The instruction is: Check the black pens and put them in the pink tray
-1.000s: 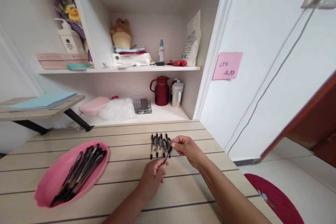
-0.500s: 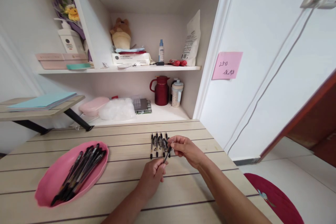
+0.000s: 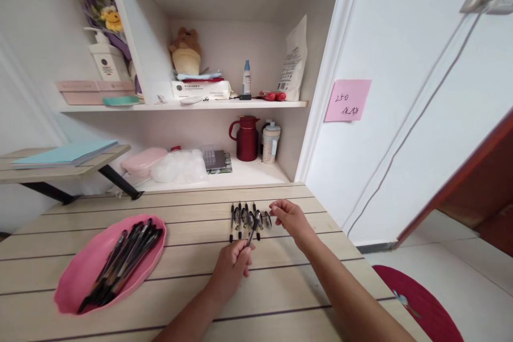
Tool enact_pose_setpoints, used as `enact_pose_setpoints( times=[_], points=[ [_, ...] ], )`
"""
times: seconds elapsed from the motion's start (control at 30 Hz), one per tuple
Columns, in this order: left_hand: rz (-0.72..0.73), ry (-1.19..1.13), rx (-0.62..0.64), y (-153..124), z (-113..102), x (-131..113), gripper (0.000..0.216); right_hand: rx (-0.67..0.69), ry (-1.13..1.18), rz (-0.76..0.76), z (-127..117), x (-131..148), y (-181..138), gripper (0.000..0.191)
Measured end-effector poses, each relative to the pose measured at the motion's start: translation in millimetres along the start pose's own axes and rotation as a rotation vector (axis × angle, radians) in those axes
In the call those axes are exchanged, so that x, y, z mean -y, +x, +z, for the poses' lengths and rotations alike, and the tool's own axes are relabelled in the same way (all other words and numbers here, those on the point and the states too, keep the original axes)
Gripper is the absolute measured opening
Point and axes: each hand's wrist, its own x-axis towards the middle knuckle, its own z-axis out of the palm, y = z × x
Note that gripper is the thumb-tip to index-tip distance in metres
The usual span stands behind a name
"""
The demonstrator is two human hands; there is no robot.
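Observation:
My left hand (image 3: 233,263) is closed around the barrel of a black pen (image 3: 252,232), its uncapped end pointing away from me. To its right, my right hand (image 3: 290,220) has thumb and forefinger drawn together at a dark pen cap (image 3: 268,219) low over the tabletop. Whether the cap rests on the wood is hard to tell. Just left of it, several black pens (image 3: 231,223) lie upright in a row, with pen caps (image 3: 244,217) between them. The held pen partly covers the row's right end.
A pink scalloped tray (image 3: 66,291) with several black pens (image 3: 124,262) stands on the slatted table (image 3: 192,299) at left. Behind are shelves (image 3: 224,105) with a red jug (image 3: 247,139), a cup (image 3: 271,142) and a plastic bag (image 3: 180,166). A small raised stand (image 3: 86,170) is at far left.
My right hand has moved away from the held pen to the right, and a cap now shows by its fingertips. The left hand with the pen has barely moved.

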Motion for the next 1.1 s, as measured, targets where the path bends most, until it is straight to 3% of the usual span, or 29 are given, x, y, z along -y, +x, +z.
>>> enact_pose_setpoints(
  times=[0.07, 0.17, 0.27, 0.37, 0.5, 0.67, 0.73, 0.87, 1.1],
  points=[
    [-0.015, -0.022, 0.001, 0.9, 0.1, 0.8, 0.033, -0.043, -0.355, -0.089, 0.4, -7.9, 2.6, 0.021],
    [-0.024, -0.04, 0.005, 1.8, -0.1, 1.9, 0.033, 0.041, -0.767, -0.2, 8.8, -16.8, 1.5, 0.024],
    [-0.025, -0.05, 0.0, 2.0, -0.6, 2.6, 0.033, 0.087, -0.934, -0.218, 17.4, -21.7, -2.2, 0.024],
    [-0.021, -0.044, 0.017, 1.6, -1.0, 2.6, 0.033, 0.039, -0.973, -0.176, 16.2, -26.1, -2.2, 0.015],
    [-0.017, -0.027, 0.029, 0.1, -0.5, 1.2, 0.032, -0.053, -0.725, -0.06, 3.5, -28.0, 4.8, 0.019],
    [-0.029, -0.012, 0.033, -2.3, 0.7, -3.6, 0.033, -0.05, 0.243, -0.002, -1.0, -10.3, 8.0, 0.036],
    [-0.034, -0.009, 0.035, -3.0, 0.9, -5.8, 0.033, -0.05, 0.491, -0.019, 2.0, -0.1, 5.1, 0.039],
    [-0.024, -0.008, 0.026, -3.5, 1.2, -7.3, 0.031, -0.062, 0.584, -0.077, 8.4, 14.3, -2.1, 0.041],
    [-0.001, 0.013, 0.043, -3.0, 0.7, -5.6, 0.03, -0.017, 0.409, -0.1, 15.2, 17.7, -6.2, 0.042]
  ],
)
